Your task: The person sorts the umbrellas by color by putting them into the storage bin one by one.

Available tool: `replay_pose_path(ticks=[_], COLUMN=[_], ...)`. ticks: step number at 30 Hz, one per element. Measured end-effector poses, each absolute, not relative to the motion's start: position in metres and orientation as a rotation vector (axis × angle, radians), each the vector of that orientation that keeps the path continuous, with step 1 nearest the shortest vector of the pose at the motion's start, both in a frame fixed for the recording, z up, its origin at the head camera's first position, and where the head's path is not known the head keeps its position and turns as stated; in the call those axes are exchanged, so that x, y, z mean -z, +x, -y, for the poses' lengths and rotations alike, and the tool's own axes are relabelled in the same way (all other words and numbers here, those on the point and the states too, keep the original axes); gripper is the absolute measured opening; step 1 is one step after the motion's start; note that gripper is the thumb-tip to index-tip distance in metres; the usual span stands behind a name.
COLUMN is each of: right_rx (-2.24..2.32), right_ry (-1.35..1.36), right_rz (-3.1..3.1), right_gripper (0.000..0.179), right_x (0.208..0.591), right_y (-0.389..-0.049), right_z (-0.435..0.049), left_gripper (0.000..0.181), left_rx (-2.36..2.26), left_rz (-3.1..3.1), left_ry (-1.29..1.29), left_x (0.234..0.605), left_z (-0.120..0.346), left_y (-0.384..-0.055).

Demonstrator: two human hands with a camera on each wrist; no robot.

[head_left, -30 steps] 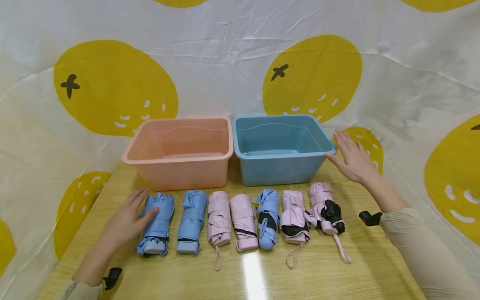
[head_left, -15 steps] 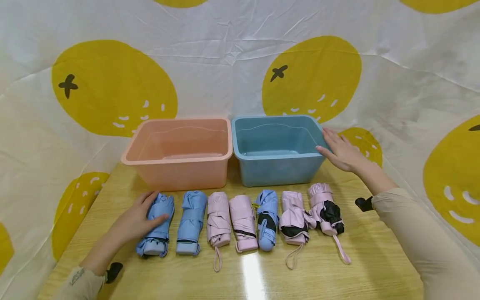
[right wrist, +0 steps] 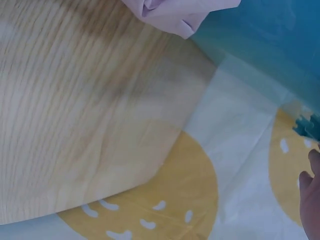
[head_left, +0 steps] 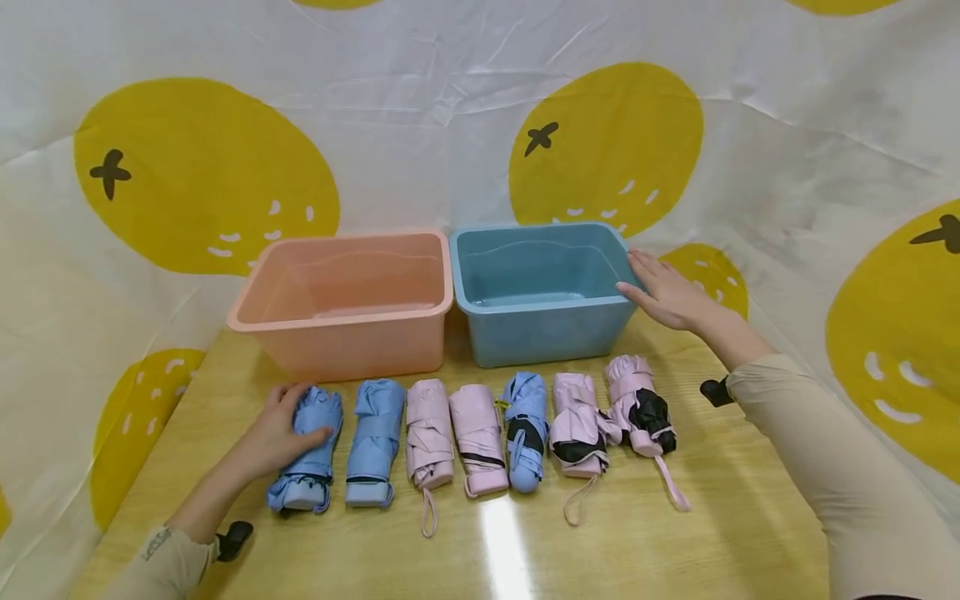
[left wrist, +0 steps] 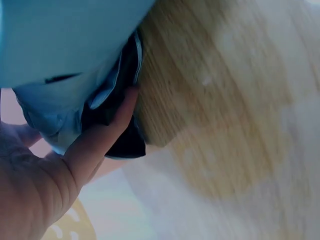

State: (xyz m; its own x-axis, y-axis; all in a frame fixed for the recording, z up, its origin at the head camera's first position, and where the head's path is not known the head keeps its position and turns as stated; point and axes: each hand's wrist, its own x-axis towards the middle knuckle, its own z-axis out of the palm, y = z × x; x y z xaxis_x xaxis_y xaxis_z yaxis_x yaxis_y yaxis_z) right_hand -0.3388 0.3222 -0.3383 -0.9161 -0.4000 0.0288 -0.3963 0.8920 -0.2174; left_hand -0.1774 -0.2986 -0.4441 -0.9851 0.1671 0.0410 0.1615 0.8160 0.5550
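At the left end of a row of folded umbrellas, my left hand (head_left: 272,433) grips a blue folding umbrella (head_left: 318,458), thumb over its top and fingers at its far end. The left wrist view shows the thumb and fingers around the umbrella's blue cloth (left wrist: 55,115) and dark lining. My right hand (head_left: 671,293) rests at the right rim of the blue bin (head_left: 543,333), fingers extended. In the right wrist view only fingertips (right wrist: 311,190) show at the edge. A second blue umbrella (head_left: 375,442) lies beside the gripped one.
A pink bin (head_left: 352,346) stands left of the blue one, behind the row. Several pink umbrellas (head_left: 430,433) and another blue umbrella (head_left: 527,433) continue the row rightward on the wooden table (head_left: 405,558). A white cloth with yellow fruit print (head_left: 210,175) hangs behind.
My left hand has moved right onto the leftmost blue umbrella and closed around it. My right hand has moved left to the blue bin's rim. The head view has shifted slightly.
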Motion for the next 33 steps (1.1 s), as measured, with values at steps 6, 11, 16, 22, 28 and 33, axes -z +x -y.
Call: replay_pose_path(ticks=[6,11,16,22,28,33], right_rx=[0.344,0.342,0.344,0.381,0.391,0.39], right_ry=[-0.674,-0.684,-0.687,-0.695,-0.698,-0.702], right_rz=[-3.038,-3.039,-3.037,-3.035,-3.031,-3.035], right_gripper=[0.082,0.081,0.08,0.08,0.08,0.08], right_x=[0.34,0.343,0.348,0.351,0.353,0.352], right_y=[-0.339,-0.339,-0.337,-0.336,-0.334,-0.334], right_z=[-0.32,-0.32,-0.319,-0.318,-0.317,-0.316], left_gripper=[0.088,0.087,0.089,0.087,0.078,0.073], left_rx=[-0.993,-1.023,-1.056,-1.165,-1.299,-1.488], left_rz=[-2.967,-2.978,-2.991,-3.028,-3.103,-3.148], left_ry=[0.22,0.195,0.147,0.145,0.203,0.299], left_x=[0.447,0.45,0.449,0.432,0.404,0.379], left_z=[0.302,0.304,0.302,0.298,0.293,0.285], left_y=[-0.177,-0.176,-0.168,-0.156,-0.148,-0.149])
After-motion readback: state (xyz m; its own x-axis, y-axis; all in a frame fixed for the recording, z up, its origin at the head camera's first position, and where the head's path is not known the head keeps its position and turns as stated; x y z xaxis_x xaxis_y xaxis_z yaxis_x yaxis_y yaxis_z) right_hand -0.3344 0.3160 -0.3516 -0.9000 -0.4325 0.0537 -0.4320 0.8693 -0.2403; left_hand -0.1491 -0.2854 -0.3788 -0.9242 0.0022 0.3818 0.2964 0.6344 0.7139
